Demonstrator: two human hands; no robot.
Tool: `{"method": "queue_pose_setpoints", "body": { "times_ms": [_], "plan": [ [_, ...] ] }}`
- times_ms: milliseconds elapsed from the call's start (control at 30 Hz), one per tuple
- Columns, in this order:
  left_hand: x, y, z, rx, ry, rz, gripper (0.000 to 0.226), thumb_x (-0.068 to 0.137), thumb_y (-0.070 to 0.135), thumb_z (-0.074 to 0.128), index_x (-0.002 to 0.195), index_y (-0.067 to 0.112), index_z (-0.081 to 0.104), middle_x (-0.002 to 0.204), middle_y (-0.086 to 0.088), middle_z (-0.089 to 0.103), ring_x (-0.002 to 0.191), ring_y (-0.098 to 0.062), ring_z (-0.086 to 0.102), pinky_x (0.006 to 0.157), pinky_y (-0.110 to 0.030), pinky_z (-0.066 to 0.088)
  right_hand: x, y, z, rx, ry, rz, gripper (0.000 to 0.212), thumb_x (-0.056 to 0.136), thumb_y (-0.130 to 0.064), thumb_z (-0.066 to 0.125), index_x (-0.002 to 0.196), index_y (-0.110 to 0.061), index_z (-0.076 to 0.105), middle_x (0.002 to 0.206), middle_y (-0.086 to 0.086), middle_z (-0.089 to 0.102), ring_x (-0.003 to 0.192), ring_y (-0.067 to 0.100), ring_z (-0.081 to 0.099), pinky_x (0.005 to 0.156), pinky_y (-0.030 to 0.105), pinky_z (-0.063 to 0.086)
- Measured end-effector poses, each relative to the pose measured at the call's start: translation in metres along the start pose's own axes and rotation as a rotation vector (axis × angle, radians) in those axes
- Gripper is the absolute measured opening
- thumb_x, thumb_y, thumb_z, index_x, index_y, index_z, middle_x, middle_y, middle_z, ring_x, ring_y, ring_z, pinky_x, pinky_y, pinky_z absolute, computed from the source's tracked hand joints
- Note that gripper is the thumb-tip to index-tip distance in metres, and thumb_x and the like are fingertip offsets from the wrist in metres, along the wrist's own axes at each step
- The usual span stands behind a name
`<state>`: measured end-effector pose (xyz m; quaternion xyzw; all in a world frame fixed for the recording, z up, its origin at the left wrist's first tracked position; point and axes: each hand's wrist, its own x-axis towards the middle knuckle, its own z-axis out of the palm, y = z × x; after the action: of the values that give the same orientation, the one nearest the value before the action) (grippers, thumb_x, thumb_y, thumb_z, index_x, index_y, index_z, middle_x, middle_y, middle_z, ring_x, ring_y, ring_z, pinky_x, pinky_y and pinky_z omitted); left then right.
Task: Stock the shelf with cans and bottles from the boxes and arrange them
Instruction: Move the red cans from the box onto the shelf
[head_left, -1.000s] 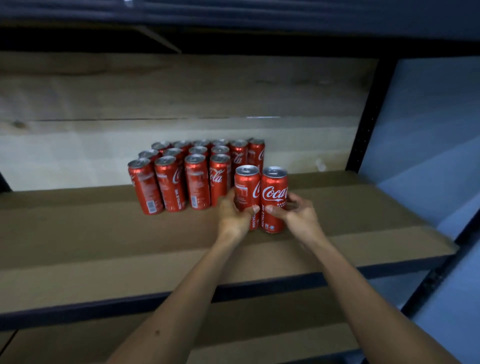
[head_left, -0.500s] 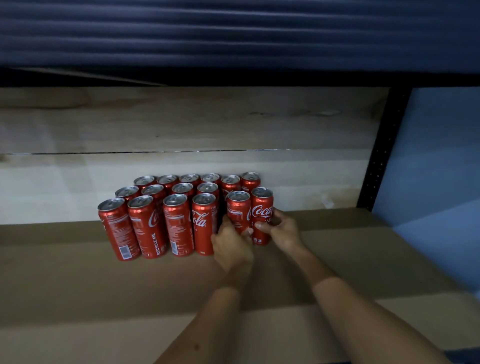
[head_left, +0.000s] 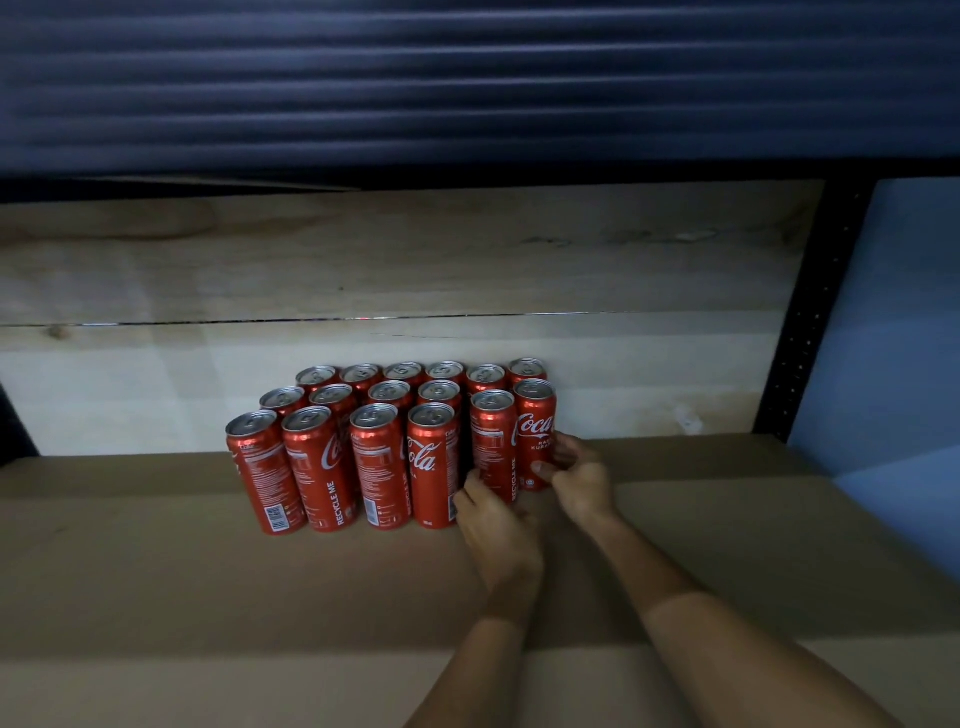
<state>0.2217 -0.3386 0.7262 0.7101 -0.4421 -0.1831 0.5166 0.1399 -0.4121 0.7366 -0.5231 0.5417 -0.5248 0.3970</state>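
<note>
Several red Coca-Cola cans (head_left: 431, 462) stand upright in three rows at the back of the cardboard-lined shelf (head_left: 208, 582). Two more cans close the right end of the block. My left hand (head_left: 496, 525) holds the left of these two cans (head_left: 493, 441) at its base, fingers curled round its lower left side. My right hand (head_left: 576, 478) pinches the right can (head_left: 535, 426) low down, with the thumb on its front and the fingers round its right side. Both cans stand on the shelf, touching each other.
A pale wooden back panel (head_left: 415, 260) rises behind the cans. At the right stands a black perforated shelf post (head_left: 810, 322), with a blue wall (head_left: 904, 338) beyond it. A dark ribbed surface (head_left: 467, 78) hangs over the shelf. Bare cardboard lies left, right and in front of the cans.
Both hands slid the two cans back from the shelf's front area into the right end of the block. My view moved closer to the shelf.
</note>
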Motion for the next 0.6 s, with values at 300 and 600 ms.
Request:
{"method": "queue_pose_setpoints", "body": {
  "times_ms": [300,600],
  "plan": [
    [-0.003,0.002,-0.002,-0.073,-0.163,-0.005,0.08,0.076,-0.007,0.06,0.15,0.004,0.03,0.146,-0.016,0.034,0.138,-0.03,0.033,0.117,-0.032,0.026,-0.005,0.012,0.005,-0.006,0.051,-0.019,0.045,0.083,0.005,0.07,0.127,-0.002,0.062,0.114,0.01,0.069,0.102,0.015,0.062,0.097,0.031,0.049],
    [0.001,-0.015,-0.027,0.057,-0.34,0.018,0.051,0.078,0.003,0.059,0.129,0.004,0.057,0.125,-0.016,0.061,0.119,-0.03,0.055,0.102,-0.03,0.042,-0.031,0.022,-0.007,-0.249,0.033,-0.051,0.03,0.085,0.013,0.059,0.114,0.008,0.065,0.103,0.019,0.07,0.091,0.023,0.065,0.074,0.007,0.049]
  ]
}}
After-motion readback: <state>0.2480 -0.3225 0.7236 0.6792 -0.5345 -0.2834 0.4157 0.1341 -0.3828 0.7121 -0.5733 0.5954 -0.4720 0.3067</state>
